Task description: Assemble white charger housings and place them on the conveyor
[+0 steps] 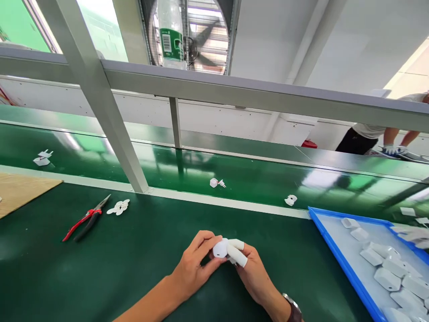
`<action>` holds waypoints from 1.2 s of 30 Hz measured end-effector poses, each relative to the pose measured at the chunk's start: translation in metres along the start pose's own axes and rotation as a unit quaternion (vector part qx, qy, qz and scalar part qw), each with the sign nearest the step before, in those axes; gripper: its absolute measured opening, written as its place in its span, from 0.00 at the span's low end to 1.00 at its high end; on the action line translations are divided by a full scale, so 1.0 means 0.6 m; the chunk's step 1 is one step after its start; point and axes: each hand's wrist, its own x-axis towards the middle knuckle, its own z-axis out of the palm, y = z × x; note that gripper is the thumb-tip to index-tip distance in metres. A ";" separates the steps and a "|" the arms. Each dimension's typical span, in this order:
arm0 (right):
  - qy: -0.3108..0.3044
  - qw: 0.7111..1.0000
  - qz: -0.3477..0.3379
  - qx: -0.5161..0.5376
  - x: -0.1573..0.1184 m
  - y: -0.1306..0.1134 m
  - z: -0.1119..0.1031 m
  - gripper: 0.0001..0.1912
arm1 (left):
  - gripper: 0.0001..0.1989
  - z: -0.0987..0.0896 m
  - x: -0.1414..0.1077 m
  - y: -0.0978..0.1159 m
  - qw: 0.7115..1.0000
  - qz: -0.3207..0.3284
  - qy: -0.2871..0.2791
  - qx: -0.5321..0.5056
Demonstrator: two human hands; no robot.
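Both hands meet over the green tabletop (pixel 161 250) at the lower middle. My left hand (pixel 197 264) pinches a small white plastic part (pixel 220 248) with a dark slot on its face. My right hand (pixel 253 270), with white covers on two fingertips, grips the same part from the right. Those covered fingers partly hide the part, and its underside cannot be seen. A watch is on my right wrist.
Pliers (pixel 87 219) and flat white pieces (pixel 119 207) lie at left, near a wooden board (pixel 25 190). A blue-edged tray (pixel 348 273) holds several white parts at right. White items sit on the green belt (pixel 187 172) beyond. Metal posts rise behind; another person's gloved hands (pixel 392 150) show far right.
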 end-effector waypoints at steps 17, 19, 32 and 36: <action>-0.031 0.983 0.087 0.161 0.006 0.003 -0.002 0.16 | 0.19 0.011 0.001 -0.012 0.990 0.098 0.000 0.096; -0.029 0.981 0.106 0.158 0.007 0.004 -0.001 0.15 | 0.20 0.008 0.002 -0.019 0.985 0.135 -0.001 0.106; 0.028 0.907 -0.260 -0.330 0.004 0.024 -0.021 0.20 | 0.22 0.003 0.010 -0.026 0.996 0.025 -0.022 0.078; 0.014 0.816 -0.387 -0.430 0.003 0.003 -0.025 0.21 | 0.18 0.006 0.017 -0.008 0.997 -0.057 -0.023 -0.057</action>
